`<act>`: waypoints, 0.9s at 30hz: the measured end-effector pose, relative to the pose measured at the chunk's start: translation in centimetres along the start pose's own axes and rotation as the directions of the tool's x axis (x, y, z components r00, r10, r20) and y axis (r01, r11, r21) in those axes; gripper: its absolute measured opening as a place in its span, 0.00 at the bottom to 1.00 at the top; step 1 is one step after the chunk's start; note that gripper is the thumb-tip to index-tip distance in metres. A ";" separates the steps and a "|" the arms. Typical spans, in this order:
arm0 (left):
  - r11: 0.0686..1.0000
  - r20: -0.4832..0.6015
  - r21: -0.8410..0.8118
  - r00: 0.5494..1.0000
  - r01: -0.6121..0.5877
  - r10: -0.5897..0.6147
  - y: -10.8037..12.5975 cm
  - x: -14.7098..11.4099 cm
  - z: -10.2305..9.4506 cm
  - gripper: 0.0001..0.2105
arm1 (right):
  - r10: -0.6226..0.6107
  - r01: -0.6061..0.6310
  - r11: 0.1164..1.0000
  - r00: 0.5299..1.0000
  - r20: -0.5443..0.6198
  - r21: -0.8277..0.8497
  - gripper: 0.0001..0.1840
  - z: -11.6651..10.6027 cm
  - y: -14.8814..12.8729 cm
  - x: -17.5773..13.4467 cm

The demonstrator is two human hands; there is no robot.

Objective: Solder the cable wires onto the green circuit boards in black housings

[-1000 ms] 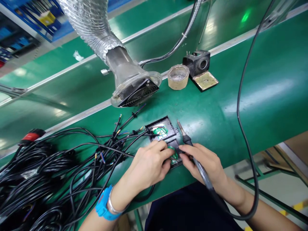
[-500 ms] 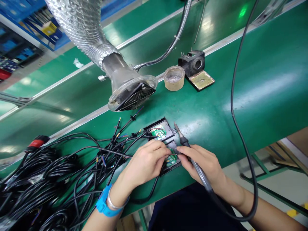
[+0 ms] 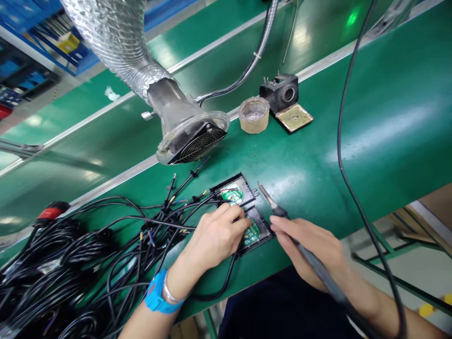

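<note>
My right hand (image 3: 307, 247) holds a soldering iron (image 3: 277, 209) at a slant, its tip pointing up and left above the bench. Close to it lies an open black plastic case (image 3: 264, 229) with a green circuit board (image 3: 252, 233) inside. Over the left part of that case, my left hand (image 3: 221, 230) has its fingers pinched together; what they hold is hidden. A black cable (image 3: 229, 273) runs from the case under the left hand. Just behind sits a second open case (image 3: 249, 190) with its own board (image 3: 235, 193) and thin coloured wires.
Coiled black cables (image 3: 63, 263) with bare coloured ends cover the left of the green bench (image 3: 318, 165). A fume extractor (image 3: 194, 136) hangs over the back. A soldering iron stand (image 3: 286, 99) and a round tan container (image 3: 253, 117) stand behind the cases.
My right hand has drawn away to the right from the nearer case with the soldering iron, showing more of that case. My left hand stays over its left side, with its fingers shifted slightly.
</note>
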State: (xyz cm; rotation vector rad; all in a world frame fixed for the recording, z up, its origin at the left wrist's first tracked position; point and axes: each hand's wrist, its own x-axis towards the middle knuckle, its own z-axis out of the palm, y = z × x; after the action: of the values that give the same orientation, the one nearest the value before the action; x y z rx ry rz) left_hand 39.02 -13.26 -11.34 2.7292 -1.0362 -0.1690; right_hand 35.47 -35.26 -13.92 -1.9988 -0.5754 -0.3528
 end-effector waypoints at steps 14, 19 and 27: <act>0.999 -0.045 0.032 0.998 0.041 -0.040 0.5 0.0 0.2 0.10 | 0.022 -0.037 0.985 0.996 0.092 0.170 0.16 -1.8 -0.2 -0.7; 0.999 -0.037 0.028 0.998 0.043 -0.042 0.3 -0.2 0.3 0.11 | -0.006 -0.011 0.984 0.996 0.093 0.180 0.16 -1.8 -0.1 -0.6; 0.998 -0.027 -0.028 0.998 0.047 -0.048 0.0 -0.1 0.4 0.09 | -0.035 0.021 0.991 0.994 0.104 0.134 0.15 -1.7 -0.4 0.1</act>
State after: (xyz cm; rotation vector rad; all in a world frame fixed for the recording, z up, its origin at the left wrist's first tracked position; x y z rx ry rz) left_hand 38.84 -13.29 -11.72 2.7257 -0.9550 -0.1516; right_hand 35.35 -36.60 -12.75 -1.8908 -0.6770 -0.2201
